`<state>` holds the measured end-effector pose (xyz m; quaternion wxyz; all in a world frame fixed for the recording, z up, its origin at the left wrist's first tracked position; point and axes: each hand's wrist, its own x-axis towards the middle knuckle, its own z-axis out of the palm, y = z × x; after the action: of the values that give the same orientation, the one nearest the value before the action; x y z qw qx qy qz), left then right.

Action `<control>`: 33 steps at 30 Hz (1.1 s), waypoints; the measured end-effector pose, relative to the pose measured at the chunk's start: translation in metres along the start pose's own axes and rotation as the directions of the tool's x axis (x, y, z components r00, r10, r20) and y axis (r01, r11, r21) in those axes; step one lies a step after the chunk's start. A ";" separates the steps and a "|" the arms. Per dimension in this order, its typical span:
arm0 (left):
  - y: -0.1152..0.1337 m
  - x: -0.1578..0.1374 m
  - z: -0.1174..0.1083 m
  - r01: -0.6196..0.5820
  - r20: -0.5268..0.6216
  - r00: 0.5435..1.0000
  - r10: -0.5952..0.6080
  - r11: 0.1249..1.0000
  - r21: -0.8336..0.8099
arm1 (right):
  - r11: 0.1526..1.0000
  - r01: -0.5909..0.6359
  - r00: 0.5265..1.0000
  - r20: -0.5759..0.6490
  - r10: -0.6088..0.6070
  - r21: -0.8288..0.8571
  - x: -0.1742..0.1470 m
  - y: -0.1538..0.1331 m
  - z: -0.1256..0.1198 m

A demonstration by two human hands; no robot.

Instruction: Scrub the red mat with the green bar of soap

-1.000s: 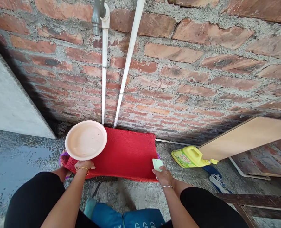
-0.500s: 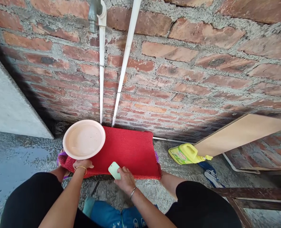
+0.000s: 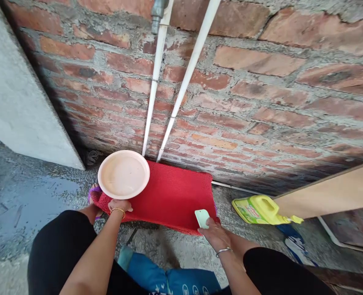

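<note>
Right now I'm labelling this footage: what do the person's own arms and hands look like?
The left hand is ungloved, with a thin golden bangle at its wrist; the right hand is ungloved too, with a silvery bangle. No sleeves show.

Two hands of mine in view, left hand (image 3: 120, 205) and right hand (image 3: 212, 234), plus two bracelets: one gold bracelet (image 3: 118, 209), one silver bangle (image 3: 224, 250). Got one pale green block (image 3: 201, 218), one red cloth (image 3: 172, 194), one pinkish basin (image 3: 126, 174) and one yellow jug (image 3: 258, 208), so single units all round lol. Upright white pipes (image 3: 186, 88), I make it two, plus one low white pipe (image 3: 236, 187) near the floor. One tap (image 3: 157, 16), one grey slab (image 3: 24, 90), one tan board (image 3: 331, 188). Black trouser legs (image 3: 58, 250): two, both mine. Blue-and-white slippers (image 3: 298, 248), at least one, honestly can't tell if there's a second.
</note>
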<state>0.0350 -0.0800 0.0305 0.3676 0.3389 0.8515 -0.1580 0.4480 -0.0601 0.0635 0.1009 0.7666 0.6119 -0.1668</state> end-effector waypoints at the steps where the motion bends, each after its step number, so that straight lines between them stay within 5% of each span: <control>1: 0.000 -0.003 -0.002 -0.006 0.001 1.000 0.006 1.000 0.001 | 0.999 0.044 0.998 0.046 -0.045 0.011 -0.003 -0.016 0.001; 5: -0.002 -0.009 -0.004 -0.042 -0.023 0.999 0.042 0.999 0.002 | 0.962 0.267 0.954 0.129 -0.272 0.052 -0.031 -0.104 0.008; 9: -0.011 -0.007 0.000 -0.084 -0.082 0.993 0.080 0.995 -0.045 | 0.881 0.472 0.862 0.190 -0.470 0.038 -0.058 -0.190 0.019; 13: -0.018 -0.004 0.006 -0.151 -0.175 0.975 0.135 0.985 -0.080 | 0.798 0.602 0.777 0.215 -0.592 0.023 -0.070 -0.241 0.029; 17: -0.016 -0.006 0.011 -0.153 -0.229 0.963 0.143 0.988 -0.026 | 0.795 0.606 0.777 0.198 -0.597 0.015 -0.057 -0.239 0.027; 23: 0.004 -0.023 0.022 -0.246 -0.315 0.911 0.264 0.964 0.096 | 0.952 0.301 0.945 0.111 -0.306 0.063 -0.009 -0.149 0.003; 28: 0.036 -0.031 0.058 -0.480 -0.413 0.742 0.528 0.849 0.222 | 0.970 0.060 0.995 0.069 -0.078 0.235 0.028 -0.077 -0.008; 31: 0.053 -0.016 0.084 -0.595 -0.555 0.439 0.707 0.692 0.409 | 0.943 0.002 0.995 0.093 -0.035 0.332 0.040 -0.068 -0.011; 33: 0.060 -0.002 0.092 -0.614 -0.573 0.298 0.764 0.613 0.498 | 0.932 0.021 0.993 0.098 -0.061 0.362 0.045 -0.077 -0.016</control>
<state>0.1251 -0.0856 -0.0323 -0.0158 0.7357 0.6709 0.0915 0.3840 0.0038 0.0649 -0.0120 0.7489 0.5805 -0.3193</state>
